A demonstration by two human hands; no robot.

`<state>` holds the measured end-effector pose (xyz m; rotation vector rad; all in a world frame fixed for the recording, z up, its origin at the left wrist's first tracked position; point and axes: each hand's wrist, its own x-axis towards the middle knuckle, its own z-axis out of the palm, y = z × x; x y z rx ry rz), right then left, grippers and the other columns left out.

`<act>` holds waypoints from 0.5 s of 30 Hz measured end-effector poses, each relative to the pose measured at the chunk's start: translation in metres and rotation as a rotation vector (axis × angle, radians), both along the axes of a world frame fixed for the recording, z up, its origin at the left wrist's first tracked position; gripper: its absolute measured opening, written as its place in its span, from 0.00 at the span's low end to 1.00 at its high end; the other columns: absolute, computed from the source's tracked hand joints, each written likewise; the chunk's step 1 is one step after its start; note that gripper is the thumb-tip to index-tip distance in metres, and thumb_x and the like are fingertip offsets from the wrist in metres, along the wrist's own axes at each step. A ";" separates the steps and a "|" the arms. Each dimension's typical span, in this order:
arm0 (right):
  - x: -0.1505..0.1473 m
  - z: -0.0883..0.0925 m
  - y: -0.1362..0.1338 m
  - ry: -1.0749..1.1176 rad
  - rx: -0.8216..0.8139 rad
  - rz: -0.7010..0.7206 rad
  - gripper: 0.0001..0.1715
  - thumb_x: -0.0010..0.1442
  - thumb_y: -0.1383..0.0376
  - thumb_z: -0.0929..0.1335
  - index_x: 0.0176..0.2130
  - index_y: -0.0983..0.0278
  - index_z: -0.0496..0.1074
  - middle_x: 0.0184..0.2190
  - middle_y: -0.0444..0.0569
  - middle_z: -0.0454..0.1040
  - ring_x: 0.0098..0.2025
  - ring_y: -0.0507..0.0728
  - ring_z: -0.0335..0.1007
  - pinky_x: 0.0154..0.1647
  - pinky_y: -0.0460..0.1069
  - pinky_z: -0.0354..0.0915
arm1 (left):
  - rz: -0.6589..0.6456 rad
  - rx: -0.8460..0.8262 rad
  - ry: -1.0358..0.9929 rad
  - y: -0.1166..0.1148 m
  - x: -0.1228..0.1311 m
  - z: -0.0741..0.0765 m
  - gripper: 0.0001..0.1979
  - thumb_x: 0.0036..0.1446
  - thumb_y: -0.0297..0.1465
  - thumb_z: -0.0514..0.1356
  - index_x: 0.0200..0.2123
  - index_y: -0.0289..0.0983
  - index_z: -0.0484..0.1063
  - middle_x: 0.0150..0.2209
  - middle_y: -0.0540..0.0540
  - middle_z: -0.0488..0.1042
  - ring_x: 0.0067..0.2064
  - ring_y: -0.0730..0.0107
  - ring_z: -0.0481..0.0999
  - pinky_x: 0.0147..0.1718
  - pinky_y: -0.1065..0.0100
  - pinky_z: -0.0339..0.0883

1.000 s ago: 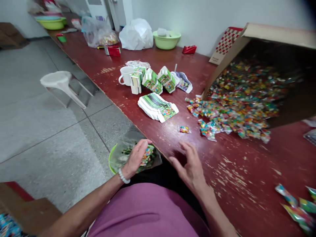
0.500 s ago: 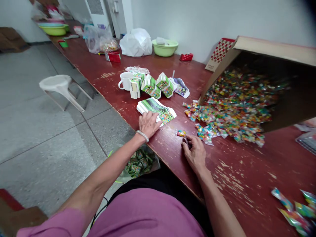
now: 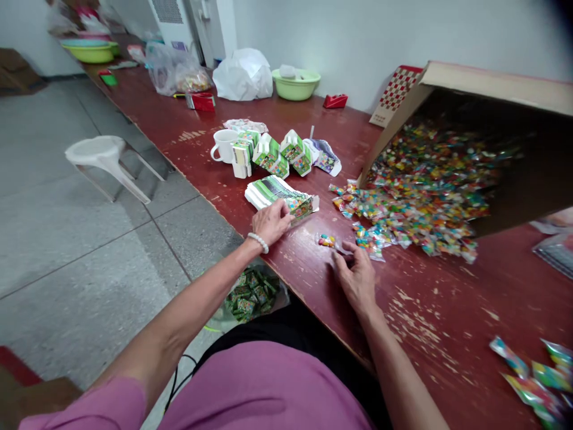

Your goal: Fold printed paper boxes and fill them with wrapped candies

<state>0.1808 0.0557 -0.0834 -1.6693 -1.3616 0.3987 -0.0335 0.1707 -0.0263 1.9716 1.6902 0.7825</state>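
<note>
Head view; clock centred on the lone candy packet, on the table. Stack of flat cartons at 10 o'clock. Left hand at 9 to 10, fingers appear to pinch the near edge of the front carton. Right hand at 4, part-curled, fingertips at the packet's clear end; can't tell if gripped. Done, by my judgement: green packs bagged below, 8 o'clock. Left: this carton, rest of stack, carton bundles at 11, big candy pile at 2.
</note>
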 end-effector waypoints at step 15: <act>-0.034 0.039 -0.001 0.836 -0.096 0.045 0.25 0.54 0.54 0.73 0.48 0.64 0.70 0.28 0.42 0.76 0.25 0.50 0.68 0.27 0.45 0.65 | -0.249 -0.433 -0.567 -0.081 0.001 -0.008 0.15 0.55 0.43 0.61 0.30 0.36 0.72 0.22 0.50 0.75 0.21 0.73 0.73 0.18 0.76 0.60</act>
